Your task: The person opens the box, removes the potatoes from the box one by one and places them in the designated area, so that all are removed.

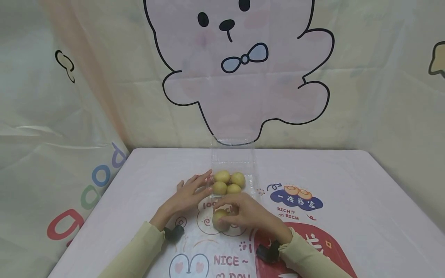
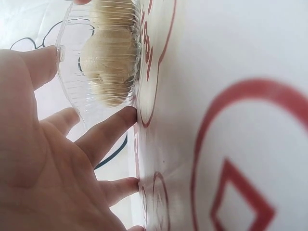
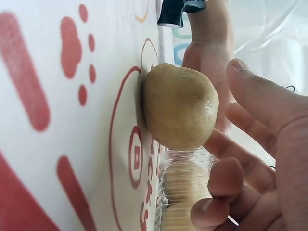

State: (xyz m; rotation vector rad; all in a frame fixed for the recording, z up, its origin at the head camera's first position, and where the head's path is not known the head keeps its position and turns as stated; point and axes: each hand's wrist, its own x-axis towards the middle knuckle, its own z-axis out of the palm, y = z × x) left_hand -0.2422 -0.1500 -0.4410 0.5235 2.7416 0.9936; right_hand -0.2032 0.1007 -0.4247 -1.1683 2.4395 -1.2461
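Several round, yellowish fruits (image 1: 222, 177) sit in a clear plastic clamshell box (image 1: 251, 185), its lid (image 1: 233, 154) raised at the back. My left hand (image 1: 191, 193) is at the box's left side, fingers spread. In the left wrist view, its thumb and fingertips lie right at the ribbed plastic wall (image 2: 72, 91). One more round fruit (image 3: 180, 107), dull yellow with small brown specks, rests on the table in front of the box. My right hand (image 1: 247, 210) reaches around it from the right. The right wrist view has the thumb (image 3: 255, 91) apart from the fruit, with a fingertip at its edge.
A white table (image 1: 347, 185) carries printed red and blue drawings and lettering. Behind it hangs a cloth backdrop (image 1: 365, 96) with a large bear figure. Each wrist wears a black strap device (image 1: 267, 253) at the sleeve end.
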